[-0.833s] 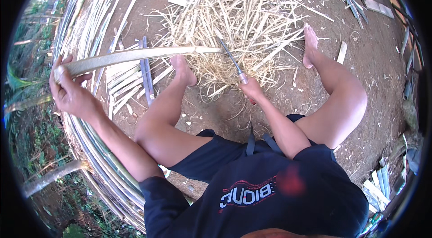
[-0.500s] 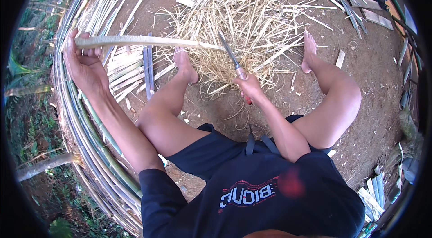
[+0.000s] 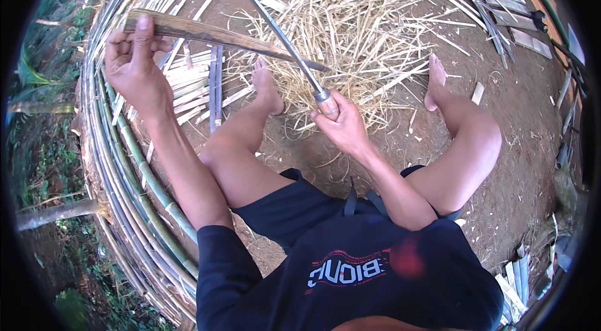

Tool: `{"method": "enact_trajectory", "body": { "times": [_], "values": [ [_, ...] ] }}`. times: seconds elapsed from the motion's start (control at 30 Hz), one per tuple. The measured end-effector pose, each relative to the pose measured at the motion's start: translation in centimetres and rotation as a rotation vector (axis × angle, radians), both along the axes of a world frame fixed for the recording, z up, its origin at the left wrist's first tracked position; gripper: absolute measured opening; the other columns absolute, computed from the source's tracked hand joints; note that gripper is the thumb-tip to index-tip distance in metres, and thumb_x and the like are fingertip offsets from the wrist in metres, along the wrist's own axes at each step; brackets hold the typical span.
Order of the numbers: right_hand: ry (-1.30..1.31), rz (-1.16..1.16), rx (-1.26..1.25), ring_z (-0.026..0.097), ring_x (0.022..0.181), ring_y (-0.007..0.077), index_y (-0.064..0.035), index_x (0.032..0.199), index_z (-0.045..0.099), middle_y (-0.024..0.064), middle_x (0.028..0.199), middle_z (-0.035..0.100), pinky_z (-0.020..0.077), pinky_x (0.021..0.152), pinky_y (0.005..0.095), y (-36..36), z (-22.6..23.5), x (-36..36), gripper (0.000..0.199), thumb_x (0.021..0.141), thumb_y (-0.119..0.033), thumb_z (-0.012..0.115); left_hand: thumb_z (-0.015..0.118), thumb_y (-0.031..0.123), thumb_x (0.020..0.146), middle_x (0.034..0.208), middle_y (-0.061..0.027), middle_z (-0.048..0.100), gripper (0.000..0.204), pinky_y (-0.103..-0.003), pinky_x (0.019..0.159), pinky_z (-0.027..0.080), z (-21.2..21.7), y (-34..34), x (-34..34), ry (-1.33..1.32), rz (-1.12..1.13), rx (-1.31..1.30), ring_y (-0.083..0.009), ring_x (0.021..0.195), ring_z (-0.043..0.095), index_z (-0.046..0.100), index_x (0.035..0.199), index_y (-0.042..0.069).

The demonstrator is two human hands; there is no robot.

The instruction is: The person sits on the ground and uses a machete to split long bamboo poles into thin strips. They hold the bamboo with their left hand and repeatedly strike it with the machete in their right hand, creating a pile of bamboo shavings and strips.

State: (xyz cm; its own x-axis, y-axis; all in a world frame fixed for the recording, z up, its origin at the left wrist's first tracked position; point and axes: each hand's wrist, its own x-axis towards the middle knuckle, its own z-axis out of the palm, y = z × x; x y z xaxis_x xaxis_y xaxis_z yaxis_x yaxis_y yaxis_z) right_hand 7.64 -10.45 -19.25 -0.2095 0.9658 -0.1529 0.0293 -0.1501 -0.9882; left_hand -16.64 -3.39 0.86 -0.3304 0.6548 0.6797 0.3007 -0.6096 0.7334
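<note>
Two hands full: left hand (image 3: 139, 74) pinching a brown strip (image 3: 216, 36), right hand (image 3: 344, 124) closed round a knife (image 3: 280, 32)

Held above the ground (image 3: 532, 143), the strip seems to cross behind the knife, contact hard to tell, handle (image 3: 327, 106) partly covered; beyond, shavings (image 3: 360, 24) lie heaped between bare feet (image 3: 268, 91); poles (image 3: 139, 168) curve away left, lower ends cut off

The left forearm (image 3: 188, 159) reached toward 11 o'clock, its hand (image 3: 139, 74) raised at 10 o'clock, thumb (image 3: 143, 29) pointing to 12 and fingers curled in a pinch. The right forearm (image 3: 394, 184) angled between 10 and 11, its hand (image 3: 344, 127) wrapped in a grip just off centre toward 2.
</note>
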Motion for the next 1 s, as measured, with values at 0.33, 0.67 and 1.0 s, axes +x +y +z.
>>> {"method": "enact_trajectory", "body": {
  "times": [0.33, 0.67, 1.0],
  "values": [
    [0.107, 0.068, 0.299, 0.049, 0.056, 0.0107, -0.0043, 0.092, 0.056, 0.0038, 0.063, 0.054, 0.0415, 0.053, 0.0307, -0.1, 8.0, -0.8, 0.021, 0.081, -0.016, 0.069, 0.065, 0.004, 0.089, 0.085, -0.0109, 0.066, 0.012, -0.032, 0.063, 0.058, 0.8, -1.5, 2.6, 0.079, -0.095, -0.046, -0.0181, 0.070, 0.065, 0.061, 0.099, -0.002],
    [-0.099, 0.078, 0.142, 0.051, 0.057, 0.0123, -0.0036, 0.092, 0.059, 0.0073, 0.065, 0.056, 0.0438, 0.056, 0.0319, 0.5, 5.3, -1.1, 0.016, 0.085, -0.015, 0.068, 0.063, 0.004, 0.091, 0.087, -0.0116, 0.065, 0.015, -0.032, 0.064, 0.059, 0.5, -1.5, 1.3, 0.183, 0.002, -0.090, -0.0179, 0.073, 0.065, 0.061, 0.103, -0.005],
    [-0.184, 0.083, -0.073, 0.054, 0.055, 0.0125, -0.0054, 0.094, 0.059, 0.0053, 0.065, 0.058, 0.0440, 0.051, 0.0311, 2.3, 0.4, -0.2, 0.009, 0.088, -0.012, 0.061, 0.062, 0.008, 0.092, 0.087, -0.0125, 0.065, 0.016, -0.031, 0.067, 0.059, 0.6, -1.1, 1.4, 0.215, -0.015, -0.095, -0.0174, 0.072, 0.064, 0.061, 0.102, -0.005]
  ]
}}
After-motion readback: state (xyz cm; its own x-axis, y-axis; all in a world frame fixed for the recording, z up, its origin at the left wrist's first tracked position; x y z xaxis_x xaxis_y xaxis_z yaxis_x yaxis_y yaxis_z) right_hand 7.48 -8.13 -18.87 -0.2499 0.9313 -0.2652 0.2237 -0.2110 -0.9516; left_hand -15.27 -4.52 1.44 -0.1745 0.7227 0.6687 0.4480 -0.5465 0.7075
